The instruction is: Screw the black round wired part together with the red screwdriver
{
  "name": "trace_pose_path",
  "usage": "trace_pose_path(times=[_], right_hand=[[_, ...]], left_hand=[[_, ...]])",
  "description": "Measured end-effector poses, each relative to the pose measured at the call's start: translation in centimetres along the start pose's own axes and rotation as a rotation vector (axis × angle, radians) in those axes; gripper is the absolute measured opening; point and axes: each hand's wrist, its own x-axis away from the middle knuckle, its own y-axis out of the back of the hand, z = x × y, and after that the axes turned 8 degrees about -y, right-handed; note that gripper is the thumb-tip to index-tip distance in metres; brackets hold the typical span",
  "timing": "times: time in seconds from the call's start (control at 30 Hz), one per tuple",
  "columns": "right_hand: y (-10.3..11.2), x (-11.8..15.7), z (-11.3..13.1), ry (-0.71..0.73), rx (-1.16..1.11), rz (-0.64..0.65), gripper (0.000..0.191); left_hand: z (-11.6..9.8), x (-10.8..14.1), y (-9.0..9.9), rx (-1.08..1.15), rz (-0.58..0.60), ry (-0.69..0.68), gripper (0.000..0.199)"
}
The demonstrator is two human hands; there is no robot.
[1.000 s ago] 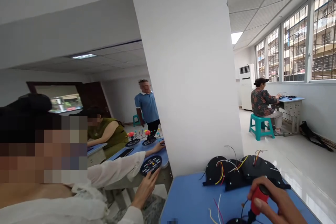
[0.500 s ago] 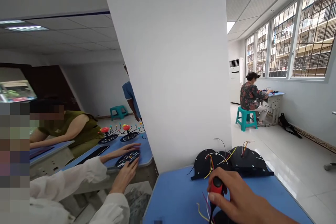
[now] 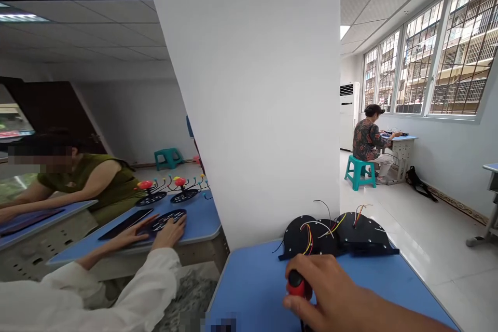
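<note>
My right hand (image 3: 330, 290) is wrapped round the red and black handle of a screwdriver (image 3: 296, 286), held upright over the blue table (image 3: 252, 280). Its tip falls below the lower edge of the picture. Just beyond my fingers, two black half-round housings (image 3: 363, 233) with screws along their rims lie on the table. Yellow, red, white and black wires (image 3: 310, 238) stick out of them. My left hand does not show.
A white pillar (image 3: 252, 104) stands right behind the table. To the left, a person in white sleeves (image 3: 151, 285) has both hands on a black disc (image 3: 167, 220) on another blue table. A person sits on a green stool (image 3: 360, 171) by the windows.
My right hand and the screwdriver have shifted left in view. Wires and a black part that showed under the hand are now out of sight. The neighbour's disc now lies flat on the table.
</note>
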Motion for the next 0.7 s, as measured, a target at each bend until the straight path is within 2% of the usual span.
trace_pose_path(times=[0.07, 0.23, 0.43, 0.53, 0.63, 0.7], right_hand=[[-0.7, -0.4, 0.1, 0.037, 0.034, -0.021, 0.016], [-2.0, -1.1, -0.5, 0.102, 0.083, -0.067, 0.024], [-3.4, -1.2, -1.5, 0.056, 0.137, -0.254, 0.024], [-4.2, -1.2, -2.2, 0.118, 0.149, -0.338, 0.024], [-4.8, -1.4, -2.9, 0.199, 0.171, -0.383, 0.029], [-5.2, -1.7, -3.3, 0.251, 0.197, -0.387, 0.035]], left_hand=[[-0.5, -0.6, 0.7, 0.006, 0.024, 0.008, 0.030], [-0.9, -2.0, 1.4, -0.003, 0.092, 0.040, 0.044], [0.5, -0.8, 0.9, 0.050, 0.006, 0.166, 0.049], [1.3, -1.0, 0.2, 0.095, -0.015, 0.230, 0.050], [1.8, -1.7, 0.2, 0.130, -0.017, 0.291, 0.056], [1.5, -1.8, 0.7, 0.171, -0.024, 0.318, 0.047]])
